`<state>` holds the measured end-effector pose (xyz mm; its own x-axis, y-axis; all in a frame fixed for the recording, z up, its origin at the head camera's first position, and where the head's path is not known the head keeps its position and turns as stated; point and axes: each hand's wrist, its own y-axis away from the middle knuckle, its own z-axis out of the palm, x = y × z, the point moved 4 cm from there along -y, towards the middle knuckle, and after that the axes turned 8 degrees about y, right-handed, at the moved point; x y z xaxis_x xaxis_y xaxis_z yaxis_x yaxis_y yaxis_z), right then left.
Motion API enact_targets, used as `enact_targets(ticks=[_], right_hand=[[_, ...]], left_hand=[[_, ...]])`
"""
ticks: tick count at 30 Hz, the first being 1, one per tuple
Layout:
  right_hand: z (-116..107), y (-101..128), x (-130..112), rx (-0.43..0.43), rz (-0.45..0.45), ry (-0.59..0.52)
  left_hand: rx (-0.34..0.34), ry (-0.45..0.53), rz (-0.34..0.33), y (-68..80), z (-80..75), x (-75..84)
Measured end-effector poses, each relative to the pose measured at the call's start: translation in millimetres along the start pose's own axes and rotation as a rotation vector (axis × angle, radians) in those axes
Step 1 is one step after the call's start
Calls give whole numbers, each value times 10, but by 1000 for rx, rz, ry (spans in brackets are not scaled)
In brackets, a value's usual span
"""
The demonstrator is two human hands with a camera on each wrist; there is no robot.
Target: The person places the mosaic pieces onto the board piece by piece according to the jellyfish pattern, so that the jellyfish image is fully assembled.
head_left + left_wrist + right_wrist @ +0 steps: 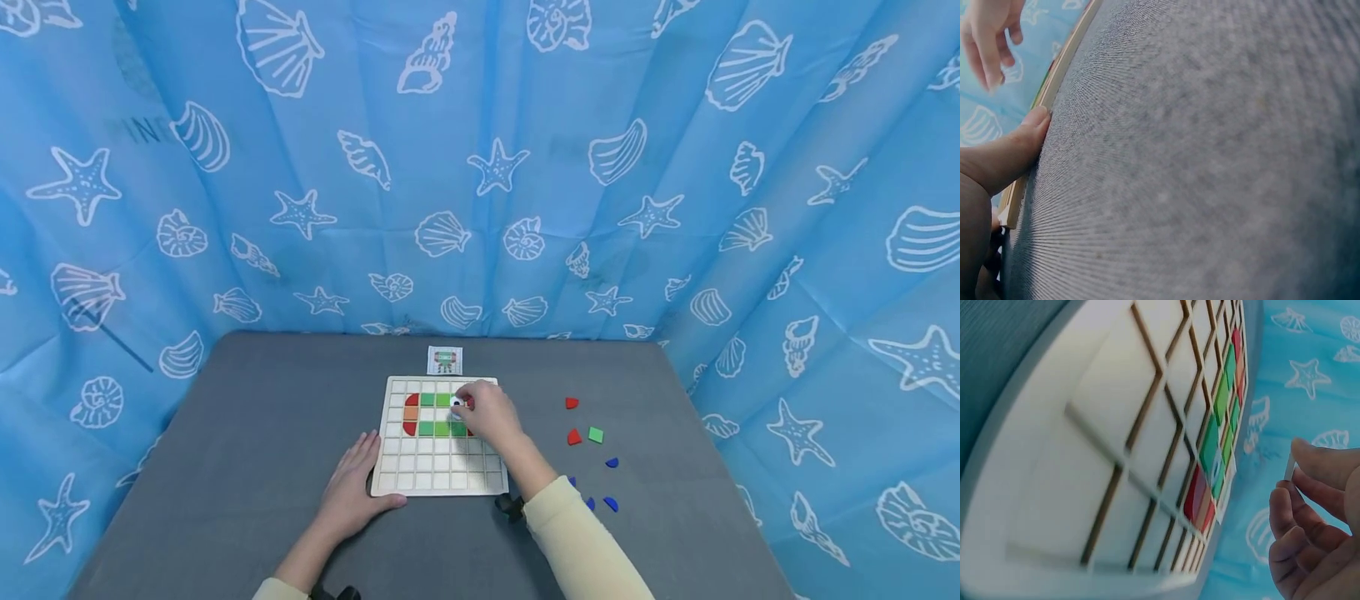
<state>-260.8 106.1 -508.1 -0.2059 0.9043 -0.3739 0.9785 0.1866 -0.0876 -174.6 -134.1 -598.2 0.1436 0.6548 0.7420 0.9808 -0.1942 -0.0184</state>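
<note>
White, a thin piece (1290,467) is pinched by the right hand (489,412) over the gridded board (438,481). Left of it, the left hand (351,490) touches the board, fingers extended; loose coloured pieces (596,435) lie right of both hands.

two hands (352,490), one board (440,461), one card (445,360), seven loose tabletop pieces (596,435)
</note>
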Motion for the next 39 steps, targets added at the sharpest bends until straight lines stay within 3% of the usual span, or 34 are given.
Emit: enact_targets(ticks=[20,39], right_hand=[[501,-237,-266,-117,26,20],[541,-297,-320,-153,20,5]], left_hand=[[-15,-11,-15,3,-13,-9],[-18,-16,-16,-14,-8,-24]])
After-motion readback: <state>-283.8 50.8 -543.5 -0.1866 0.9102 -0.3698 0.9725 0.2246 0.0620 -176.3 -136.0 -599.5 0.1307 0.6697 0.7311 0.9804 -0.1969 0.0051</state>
